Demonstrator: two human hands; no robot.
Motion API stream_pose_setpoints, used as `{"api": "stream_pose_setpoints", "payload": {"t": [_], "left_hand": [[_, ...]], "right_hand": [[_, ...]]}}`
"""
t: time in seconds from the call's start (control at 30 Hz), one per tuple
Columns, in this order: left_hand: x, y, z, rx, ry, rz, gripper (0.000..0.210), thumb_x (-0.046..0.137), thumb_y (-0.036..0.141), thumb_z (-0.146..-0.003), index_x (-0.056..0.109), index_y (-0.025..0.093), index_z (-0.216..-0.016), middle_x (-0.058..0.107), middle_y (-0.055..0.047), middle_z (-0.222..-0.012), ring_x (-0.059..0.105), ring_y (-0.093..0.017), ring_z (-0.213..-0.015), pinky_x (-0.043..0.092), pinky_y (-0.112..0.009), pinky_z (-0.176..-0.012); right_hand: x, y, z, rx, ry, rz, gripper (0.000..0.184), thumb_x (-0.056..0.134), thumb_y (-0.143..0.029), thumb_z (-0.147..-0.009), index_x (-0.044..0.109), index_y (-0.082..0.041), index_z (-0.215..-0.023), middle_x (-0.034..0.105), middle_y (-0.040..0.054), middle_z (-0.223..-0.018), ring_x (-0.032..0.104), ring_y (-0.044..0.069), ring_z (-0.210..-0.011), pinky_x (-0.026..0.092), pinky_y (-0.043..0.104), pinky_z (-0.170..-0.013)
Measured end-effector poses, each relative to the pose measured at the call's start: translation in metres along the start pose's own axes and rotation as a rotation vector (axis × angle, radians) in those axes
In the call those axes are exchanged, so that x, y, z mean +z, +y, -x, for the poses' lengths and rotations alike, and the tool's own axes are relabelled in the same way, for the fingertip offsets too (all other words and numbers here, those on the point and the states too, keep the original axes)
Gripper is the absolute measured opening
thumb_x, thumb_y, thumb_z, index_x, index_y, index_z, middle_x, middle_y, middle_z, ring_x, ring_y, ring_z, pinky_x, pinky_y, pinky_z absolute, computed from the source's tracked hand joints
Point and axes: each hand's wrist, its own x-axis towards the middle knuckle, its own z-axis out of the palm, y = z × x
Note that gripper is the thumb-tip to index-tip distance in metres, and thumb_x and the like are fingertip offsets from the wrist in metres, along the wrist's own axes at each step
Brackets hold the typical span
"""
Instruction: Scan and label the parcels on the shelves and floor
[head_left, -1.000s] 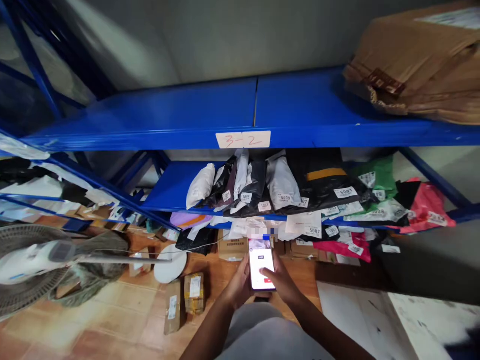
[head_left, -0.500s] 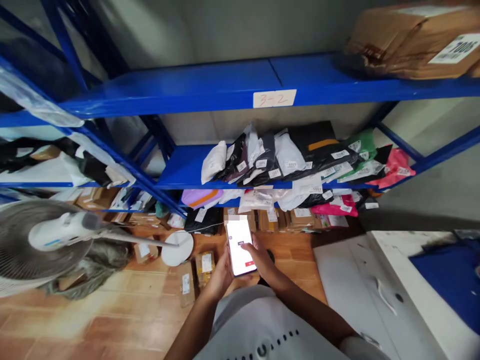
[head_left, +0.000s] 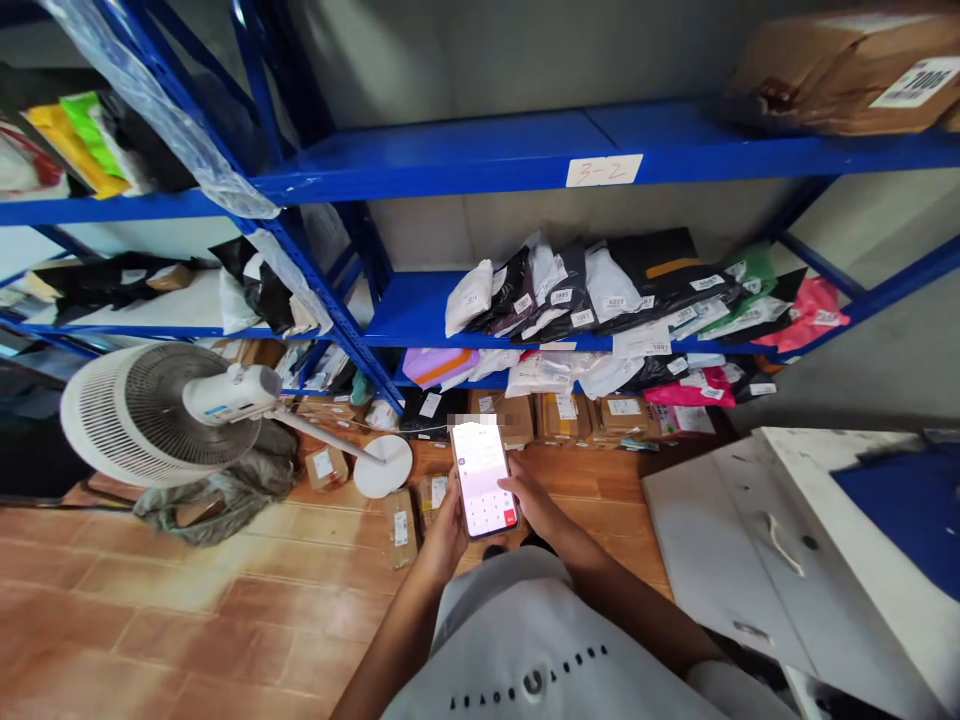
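Observation:
A smartphone [head_left: 480,465] with a lit white screen is held upright in front of my body, a number keypad and a red key on its lower part. My left hand [head_left: 448,528] is closed around the phone's lower left side, its fingers partly hidden behind it. At the right side, my right hand [head_left: 534,497] also grips the phone, with the thumb over the screen's right edge near the keypad. Beyond the phone, bagged parcels [head_left: 559,290] with printed number labels lie on a blue shelf [head_left: 409,305].
A white standing fan [head_left: 232,395] is at the left. Cardboard boxes [head_left: 401,530] lie on the wooden floor beside its base [head_left: 382,467]. More boxes [head_left: 562,417] sit under the shelves. A grey cabinet [head_left: 720,530] stands right. A large carton [head_left: 832,75] rests on the upper shelf.
The view has turned left, so the shelves and fan appear farther right. On the phone, a keypad now shows in place of a small dark box, and my right thumb has shifted toward the right edge.

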Motion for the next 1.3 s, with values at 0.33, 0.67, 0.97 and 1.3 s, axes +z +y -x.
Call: {"api": "stream_pose_setpoints", "payload": {"t": [0.33,0.67,0.97,1.3], "left_hand": [[-0.001,-0.004,0.026,0.006,-0.088,0.053,0.071,0.054,0.023,-0.079,0.032,0.03,-0.146,0.055,-0.004,-0.139,0.051,-0.029,-0.126,0.051,-0.043,-0.095],[0.016,-0.007,0.028,-0.056,-0.195,0.024,0.081,0.051,0.021,-0.071,0.028,0.03,-0.148,0.053,-0.004,-0.14,0.05,-0.031,-0.125,0.049,-0.045,-0.095],[-0.001,-0.011,0.023,-0.091,-0.258,-0.016,0.103,0.052,0.001,-0.06,0.018,0.035,-0.151,0.05,-0.002,-0.143,0.049,-0.026,-0.126,0.045,-0.039,-0.101],[-0.008,-0.005,0.017,-0.167,-0.294,0.025,0.099,0.048,0.007,-0.058,0.022,0.037,-0.149,0.046,-0.003,-0.145,0.056,-0.027,-0.115,0.054,-0.038,-0.085]], "right_hand": [[0.0,0.001,0.031,-0.045,-0.033,0.079,0.039,0.049,-0.024,-0.079,0.058,-0.024,-0.117,0.069,0.0042,-0.113,0.062,0.025,-0.103,0.047,0.04,-0.089],[-0.015,-0.017,0.051,-0.049,-0.042,0.165,0.046,0.048,-0.017,-0.071,0.059,-0.024,-0.116,0.069,0.0029,-0.11,0.062,0.023,-0.097,0.048,0.038,-0.083],[-0.01,-0.014,0.045,-0.031,0.009,0.021,0.044,0.051,-0.022,-0.068,0.06,-0.023,-0.111,0.07,0.0034,-0.105,0.061,0.024,-0.096,0.049,0.036,-0.08],[-0.002,-0.001,0.034,0.027,0.277,0.052,0.026,0.059,-0.041,-0.081,0.067,-0.02,-0.093,0.071,0.003,-0.086,0.063,0.021,-0.08,0.047,0.034,-0.072]]}}
